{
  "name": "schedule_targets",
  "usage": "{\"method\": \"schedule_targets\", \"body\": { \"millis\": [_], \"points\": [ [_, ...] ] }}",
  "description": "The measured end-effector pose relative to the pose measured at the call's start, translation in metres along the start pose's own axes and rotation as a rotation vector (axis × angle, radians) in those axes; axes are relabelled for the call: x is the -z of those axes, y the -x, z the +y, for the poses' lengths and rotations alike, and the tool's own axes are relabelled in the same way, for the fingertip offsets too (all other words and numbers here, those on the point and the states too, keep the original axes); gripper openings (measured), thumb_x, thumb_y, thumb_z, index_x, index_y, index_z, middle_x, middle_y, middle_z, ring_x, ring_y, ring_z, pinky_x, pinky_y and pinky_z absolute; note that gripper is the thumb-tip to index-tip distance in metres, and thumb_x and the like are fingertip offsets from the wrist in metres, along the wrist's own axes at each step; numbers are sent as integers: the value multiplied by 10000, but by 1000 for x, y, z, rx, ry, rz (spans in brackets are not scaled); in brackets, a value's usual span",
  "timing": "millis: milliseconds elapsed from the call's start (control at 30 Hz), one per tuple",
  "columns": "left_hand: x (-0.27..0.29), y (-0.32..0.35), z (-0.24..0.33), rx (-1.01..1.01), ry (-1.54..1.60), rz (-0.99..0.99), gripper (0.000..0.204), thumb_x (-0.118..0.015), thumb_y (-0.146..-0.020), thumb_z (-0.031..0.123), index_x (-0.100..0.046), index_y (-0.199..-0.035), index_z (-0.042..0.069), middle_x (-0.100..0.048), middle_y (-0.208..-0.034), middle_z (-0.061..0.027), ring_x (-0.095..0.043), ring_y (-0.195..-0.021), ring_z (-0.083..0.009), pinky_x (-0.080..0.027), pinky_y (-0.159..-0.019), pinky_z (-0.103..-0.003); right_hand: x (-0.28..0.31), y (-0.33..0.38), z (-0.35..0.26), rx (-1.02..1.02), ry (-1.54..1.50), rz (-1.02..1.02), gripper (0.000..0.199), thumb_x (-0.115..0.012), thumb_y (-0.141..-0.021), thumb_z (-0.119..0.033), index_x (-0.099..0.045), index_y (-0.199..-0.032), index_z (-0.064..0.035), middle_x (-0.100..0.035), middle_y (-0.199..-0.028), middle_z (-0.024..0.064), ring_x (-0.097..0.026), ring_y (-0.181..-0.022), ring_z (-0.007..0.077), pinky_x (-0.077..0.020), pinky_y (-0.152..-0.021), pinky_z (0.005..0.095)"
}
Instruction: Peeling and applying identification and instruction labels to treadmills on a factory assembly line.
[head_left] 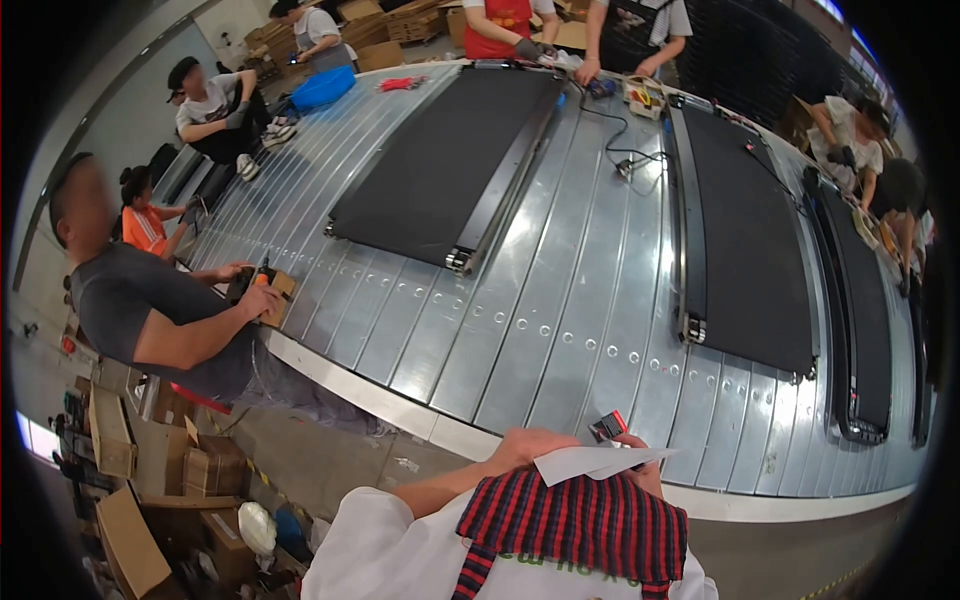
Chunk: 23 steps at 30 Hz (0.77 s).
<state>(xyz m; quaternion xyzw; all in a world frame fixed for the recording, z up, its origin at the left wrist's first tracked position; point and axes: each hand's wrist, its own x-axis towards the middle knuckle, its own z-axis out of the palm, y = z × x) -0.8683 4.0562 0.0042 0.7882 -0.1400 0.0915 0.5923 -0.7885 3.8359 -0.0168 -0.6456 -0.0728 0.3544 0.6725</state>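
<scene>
White paper sheets [598,461] are held close in front of my striped apron, over the slatted metal conveyor's near edge. My left hand [535,446] is closed at their left side, its fingertips partly hidden. On the other side my right hand [638,443] grips the sheets, which cover much of that hand. A small black and red packet or card [608,427] shows just beyond the sheets, beside my right fingers; whether it is held or lying on the conveyor, I cannot tell.
Treadmill-like frames with black belts [440,165] [750,235] lie on the metal slat conveyor [560,250]. A co-worker in grey [150,290] stands at the left with a brown block [280,298]. Across the conveyor are more people, a blue basin [323,88] and black cables [625,165]. Cardboard boxes [135,540] fill the lower left.
</scene>
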Motion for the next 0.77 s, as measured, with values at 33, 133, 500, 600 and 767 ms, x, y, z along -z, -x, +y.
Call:
{"method": "schedule_targets", "body": {
  "millis": [33,133,500,600,767],
  "points": [
    [2,0,0,0,-6,9,327,-589,-722,193,-566,-1026,76,-609,-928,-80,-597,-808,-246,-466,-712,-298,-3,1,-5,1,23,7,360,-546,-737,60,-472,-1080,-20,-564,-892,46,-535,-837,120,-423,-745,233],
    [6,-2,2,-19,-58,23,316,-586,-725,189,-570,-1022,84,-609,-930,-73,-598,-807,-239,-473,-702,-297,-10,-2,-16,-41,-34,-11,361,-554,-744,56,-467,-1086,-21,-568,-907,55,-541,-853,128,-425,-752,231],
    [67,-5,-42,274,-500,635,297,-533,-762,200,-547,-1025,64,-595,-944,-117,-577,-862,-260,-449,-763,-343,3,-21,4,-7,152,-17,395,-586,-751,15,-434,-1115,-11,-616,-872,89,-566,-765,113,-447,-690,233],
    [104,-64,29,301,1130,864,366,-439,-871,279,-445,-1127,17,-560,-1022,-104,-541,-940,-231,-426,-819,-335,24,-34,11,71,204,-5,405,-619,-737,-17,-438,-1100,-9,-621,-829,99,-577,-738,122,-453,-685,249],
    [40,-77,-4,528,1484,57,408,-430,-872,309,-411,-1195,61,-522,-1057,-133,-546,-901,-197,-466,-744,-312,3,-21,-7,-18,851,-201,454,-609,-756,-116,-413,-1152,-13,-617,-845,89,-567,-784,140,-444,-730,251]
  ]
}}
